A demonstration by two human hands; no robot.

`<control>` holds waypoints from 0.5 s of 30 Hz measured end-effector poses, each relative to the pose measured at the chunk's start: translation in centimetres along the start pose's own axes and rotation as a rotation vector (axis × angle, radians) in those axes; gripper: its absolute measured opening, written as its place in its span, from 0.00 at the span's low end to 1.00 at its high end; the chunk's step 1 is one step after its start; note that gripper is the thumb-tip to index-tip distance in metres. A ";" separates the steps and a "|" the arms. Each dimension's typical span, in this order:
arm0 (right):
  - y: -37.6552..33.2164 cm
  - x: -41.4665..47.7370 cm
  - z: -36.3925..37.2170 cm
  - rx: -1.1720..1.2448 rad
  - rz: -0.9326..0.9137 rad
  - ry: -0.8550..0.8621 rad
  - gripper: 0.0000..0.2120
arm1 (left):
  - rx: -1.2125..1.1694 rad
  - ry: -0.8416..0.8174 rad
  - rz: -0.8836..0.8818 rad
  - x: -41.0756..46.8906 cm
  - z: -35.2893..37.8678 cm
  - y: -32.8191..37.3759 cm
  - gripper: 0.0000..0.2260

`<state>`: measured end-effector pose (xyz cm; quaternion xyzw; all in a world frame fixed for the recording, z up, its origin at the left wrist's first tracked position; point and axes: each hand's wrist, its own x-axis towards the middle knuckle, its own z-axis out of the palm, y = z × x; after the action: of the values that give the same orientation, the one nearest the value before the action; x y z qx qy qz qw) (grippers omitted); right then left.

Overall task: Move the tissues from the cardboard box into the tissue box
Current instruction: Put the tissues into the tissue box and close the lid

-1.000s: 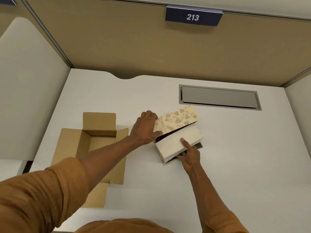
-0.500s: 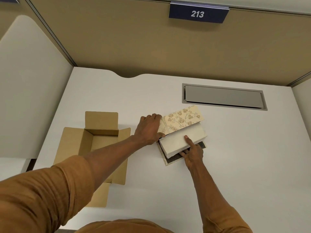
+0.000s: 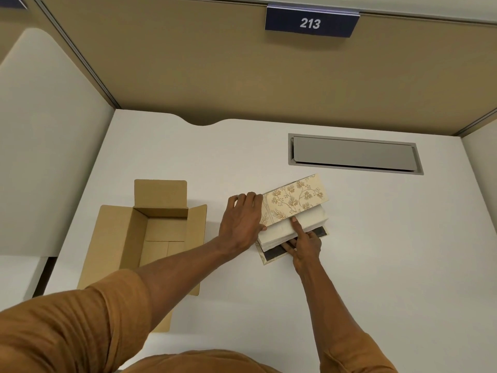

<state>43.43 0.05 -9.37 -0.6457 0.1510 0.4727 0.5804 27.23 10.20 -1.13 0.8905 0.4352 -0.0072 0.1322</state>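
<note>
Rust-orange shirt [image 3: 204, 363], softly creased; left sleeve [image 3: 67, 327] and right sleeve [image 3: 357, 356] end near elbows; left hand [image 3: 240, 224], right hand [image 3: 306, 244] bare.

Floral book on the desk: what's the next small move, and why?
Probably slip the fingers of the right hand out from under the page block, so it drops onto the dark-lined back cover and the floral book shuts. The left hand grips its left end, and an open cardboard box stands to its left.
</note>
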 end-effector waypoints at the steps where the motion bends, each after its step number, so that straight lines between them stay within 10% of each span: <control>1: 0.0 0.0 -0.2 -0.005 0.001 -0.018 0.27 | 0.004 0.002 -0.003 0.0 0.0 0.1 0.36; 15: 0.4 0.5 -0.5 0.030 -0.016 -0.077 0.26 | 0.017 0.013 0.014 -1.1 0.6 0.9 0.37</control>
<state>43.64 -0.32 -10.06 -0.6195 0.1304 0.4901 0.5991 27.26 8.71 -1.34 0.8947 0.4297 -0.0040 0.1217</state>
